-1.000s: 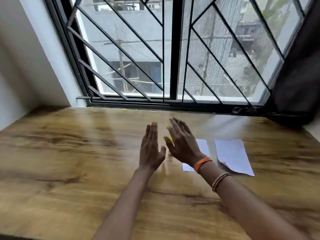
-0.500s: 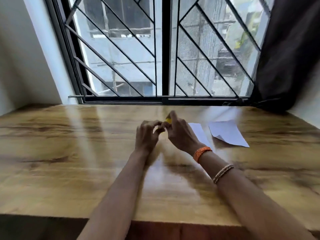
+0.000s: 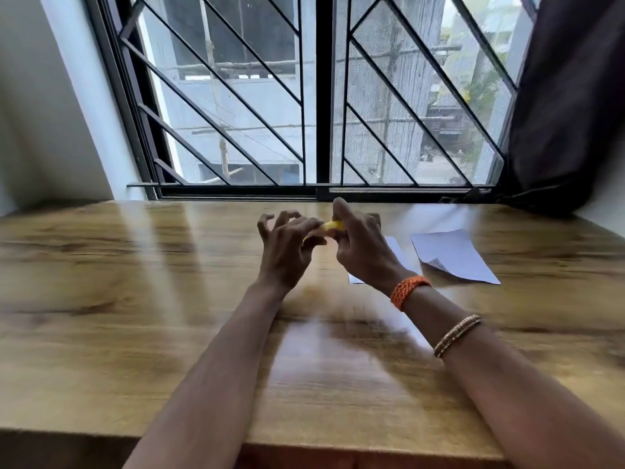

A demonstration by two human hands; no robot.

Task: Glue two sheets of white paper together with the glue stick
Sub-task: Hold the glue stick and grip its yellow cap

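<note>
**Both hands on the glue stick, paper waiting to the right**

Right now the left hand [image 3: 285, 255] and the right hand [image 3: 363, 252] meet above the middle of the wooden table [image 3: 135, 316], and each pinches a part of the yellow glue stick [image 3: 332, 226] between them. Only a short yellow stretch of it shows between the fingers; whether its cap is on or off cannot be told. The left hand's outer fingers curl loosely and spread, while the right hand's index finger points up.

To the right, 2 sheets of white paper lie flat on the table, just beside each other but apart: the near sheet [image 3: 394, 247] is mostly hidden behind the right hand and wrist, and the far sheet [image 3: 453, 255] has 1 corner folded over. An orange bracelet [image 3: 407, 291] and a thin beaded bangle [image 3: 456, 335] sit on the right forearm. Behind the table stands a barred window [image 3: 321, 96], with a dark curtain [image 3: 568, 106] at its right.
</note>
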